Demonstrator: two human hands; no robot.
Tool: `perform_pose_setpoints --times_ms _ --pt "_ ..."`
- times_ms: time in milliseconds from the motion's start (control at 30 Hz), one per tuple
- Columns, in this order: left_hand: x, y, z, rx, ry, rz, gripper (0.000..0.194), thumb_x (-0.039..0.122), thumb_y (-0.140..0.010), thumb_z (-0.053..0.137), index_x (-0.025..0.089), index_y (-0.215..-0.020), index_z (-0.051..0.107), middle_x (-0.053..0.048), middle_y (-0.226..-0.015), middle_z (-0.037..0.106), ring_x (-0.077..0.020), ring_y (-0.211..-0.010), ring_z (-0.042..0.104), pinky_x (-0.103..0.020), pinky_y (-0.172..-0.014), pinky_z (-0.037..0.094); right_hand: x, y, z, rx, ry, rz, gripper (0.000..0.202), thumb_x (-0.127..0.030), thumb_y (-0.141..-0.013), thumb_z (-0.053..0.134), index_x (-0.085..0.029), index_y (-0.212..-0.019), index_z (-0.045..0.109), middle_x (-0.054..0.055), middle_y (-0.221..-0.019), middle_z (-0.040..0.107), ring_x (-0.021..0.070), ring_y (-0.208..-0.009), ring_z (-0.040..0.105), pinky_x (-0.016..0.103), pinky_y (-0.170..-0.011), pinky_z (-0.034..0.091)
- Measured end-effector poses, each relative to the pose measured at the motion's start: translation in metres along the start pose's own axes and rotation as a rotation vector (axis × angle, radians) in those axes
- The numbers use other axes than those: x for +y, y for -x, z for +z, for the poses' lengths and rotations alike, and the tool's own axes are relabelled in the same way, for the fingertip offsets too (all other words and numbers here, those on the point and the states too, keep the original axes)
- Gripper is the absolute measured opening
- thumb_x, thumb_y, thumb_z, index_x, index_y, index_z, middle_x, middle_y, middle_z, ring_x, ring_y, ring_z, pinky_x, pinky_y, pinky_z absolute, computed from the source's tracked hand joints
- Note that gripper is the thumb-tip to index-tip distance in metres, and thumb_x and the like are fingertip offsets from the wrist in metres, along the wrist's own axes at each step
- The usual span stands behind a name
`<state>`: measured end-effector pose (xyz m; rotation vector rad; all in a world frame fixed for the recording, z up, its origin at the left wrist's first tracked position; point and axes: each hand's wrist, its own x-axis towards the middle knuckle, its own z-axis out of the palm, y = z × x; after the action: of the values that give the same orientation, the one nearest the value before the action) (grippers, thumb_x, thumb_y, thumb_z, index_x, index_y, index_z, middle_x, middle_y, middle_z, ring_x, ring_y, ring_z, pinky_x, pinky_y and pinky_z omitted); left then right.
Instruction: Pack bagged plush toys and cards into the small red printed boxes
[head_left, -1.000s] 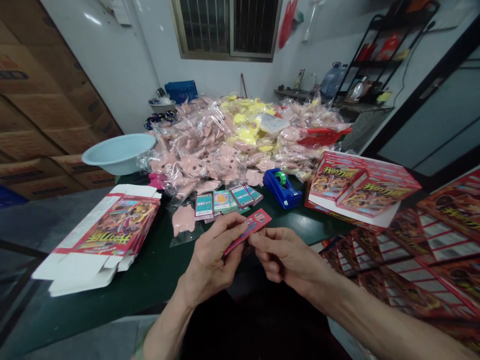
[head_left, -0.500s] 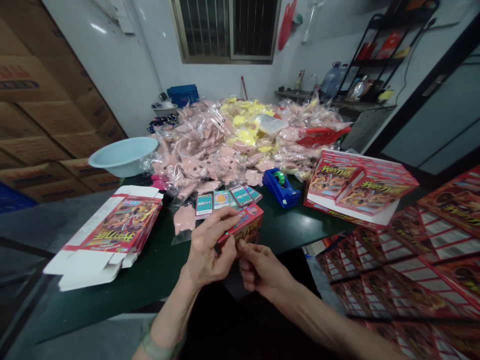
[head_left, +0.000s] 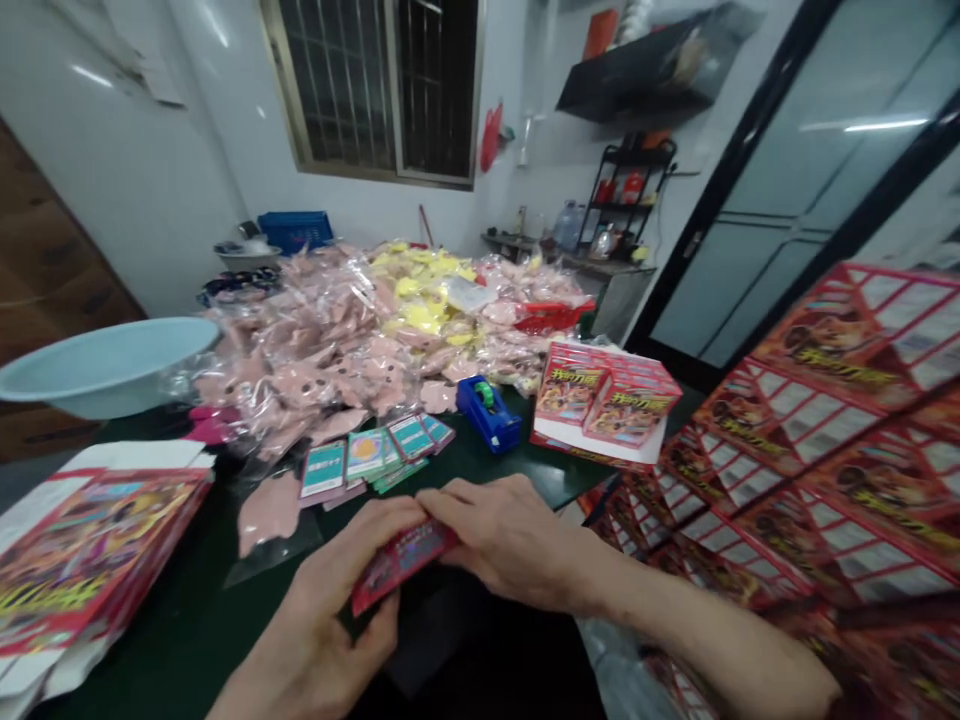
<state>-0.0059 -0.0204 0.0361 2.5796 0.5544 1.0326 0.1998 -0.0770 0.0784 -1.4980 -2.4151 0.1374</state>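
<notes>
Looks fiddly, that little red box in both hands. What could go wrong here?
The small red box is pinched between the left hand and the right hand above the table edge, so a slip might drop it to the floor. The fanned cards lie just beyond the hands; a sweeping wrist could scatter them. Pressing hard could crease the thin card.

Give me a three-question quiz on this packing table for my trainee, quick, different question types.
1. True or false: both hands are on the small red box.
2. What stands right of the fanned cards? A) blue tape dispenser B) a kettle C) a pair of scissors
3. Fill in: the light blue basin sits at the table's far ____ side.

Key: 1 true, the left hand and right hand both grip it. 2 A. 3 left.
</notes>
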Motion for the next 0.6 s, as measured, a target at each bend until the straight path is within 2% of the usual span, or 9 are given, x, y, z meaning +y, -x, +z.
perform_pose_setpoints --times_ms 33,100,167,233,300,367,433,500,600 --pt "0.002 -0.002 0.001 -0.009 0.057 -0.014 0.052 0.008 -0.073 0.052 0.025 -0.122 0.048 -0.007 -0.118 0.06 -0.0217 -0.111 0.059 -0.032 -0.094 0.051 0.004 0.004 -0.008 -0.063 0.009 -0.006 0.024 -0.025 -0.085 0.058 -0.018 -0.108 0.056 0.006 -0.097 0.065 0.0191 -0.082 0.063 0.028 -0.065 0.047" --pt "0.003 -0.012 0.005 0.05 0.222 -0.05 0.047 0.01 -0.077 0.051 0.024 -0.121 0.048 -0.009 -0.122 0.057 -0.0242 -0.116 0.056 -0.034 -0.094 0.051 0.02 0.019 -0.024 -0.031 -0.024 0.038 0.019 -0.027 -0.086 0.057 -0.019 -0.103 0.059 0.005 -0.094 0.067 0.0174 -0.08 0.064 0.027 -0.066 0.046" --pt "0.001 -0.029 0.014 0.182 0.365 -0.091 0.039 0.012 -0.081 0.05 0.023 -0.119 0.049 -0.012 -0.122 0.056 -0.0255 -0.116 0.055 -0.036 -0.092 0.052 0.045 0.041 -0.044 0.143 -0.082 0.133 0.02 -0.029 -0.086 0.056 -0.022 -0.105 0.059 0.005 -0.097 0.067 0.0176 -0.086 0.063 0.028 -0.074 0.047" --pt "-0.002 -0.051 0.031 0.23 0.39 -0.112 0.036 0.011 -0.082 0.05 0.022 -0.116 0.051 -0.011 -0.117 0.059 -0.0233 -0.107 0.06 -0.036 -0.087 0.054 0.078 0.064 -0.066 0.358 -0.102 0.252 0.025 -0.033 -0.086 0.056 -0.022 -0.109 0.058 0.006 -0.1 0.066 0.0192 -0.09 0.062 0.031 -0.078 0.047" --pt "-0.002 -0.074 0.057 0.096 0.32 -0.089 0.034 0.009 -0.08 0.048 0.022 -0.111 0.054 -0.008 -0.111 0.061 -0.0196 -0.099 0.062 -0.034 -0.083 0.055 0.115 0.084 -0.084 0.533 -0.078 0.337 0.033 -0.036 -0.084 0.058 -0.02 -0.113 0.055 0.007 -0.102 0.065 0.0206 -0.089 0.061 0.033 -0.079 0.047" --pt "0.002 -0.096 0.09 -0.076 0.267 0.004 0.036 0.006 -0.077 0.045 0.02 -0.11 0.053 -0.008 -0.112 0.061 -0.0181 -0.102 0.06 -0.034 -0.089 0.052 0.151 0.095 -0.095 0.605 -0.057 0.361 0.038 -0.037 -0.083 0.058 -0.019 -0.117 0.052 0.009 -0.106 0.063 0.021 -0.091 0.061 0.032 -0.079 0.046" --pt "0.008 -0.115 0.128 -0.317 0.122 0.119 0.041 0.008 -0.077 0.045 0.015 -0.117 0.048 -0.011 -0.123 0.056 -0.0178 -0.114 0.053 -0.031 -0.098 0.045 0.182 0.1 -0.097 0.594 -0.025 0.351 0.039 -0.037 -0.084 0.056 -0.017 -0.118 0.052 0.009 -0.109 0.062 0.0204 -0.092 0.06 0.031 -0.08 0.046" --pt "0.012 -0.132 0.163 -0.416 0.057 0.156 0.047 0.01 -0.075 0.049 0.012 -0.121 0.046 -0.014 -0.131 0.051 -0.0209 -0.122 0.047 -0.033 -0.102 0.042 0.204 0.098 -0.092 0.553 0.026 0.355 0.039 -0.037 -0.084 0.056 -0.016 -0.117 0.053 0.009 -0.108 0.063 0.0199 -0.091 0.061 0.03 -0.08 0.045" --pt "0.012 -0.149 0.207 -0.516 -0.049 0.16 0.058 0.012 -0.069 0.055 0.005 -0.125 0.043 -0.021 -0.138 0.043 -0.0304 -0.13 0.037 -0.043 -0.104 0.037 0.216 0.09 -0.082 0.51 0.154 0.416 0.039 -0.036 -0.084 0.055 -0.016 -0.119 0.054 0.009 -0.104 0.066 0.0205 -0.087 0.062 0.03 -0.076 0.045"
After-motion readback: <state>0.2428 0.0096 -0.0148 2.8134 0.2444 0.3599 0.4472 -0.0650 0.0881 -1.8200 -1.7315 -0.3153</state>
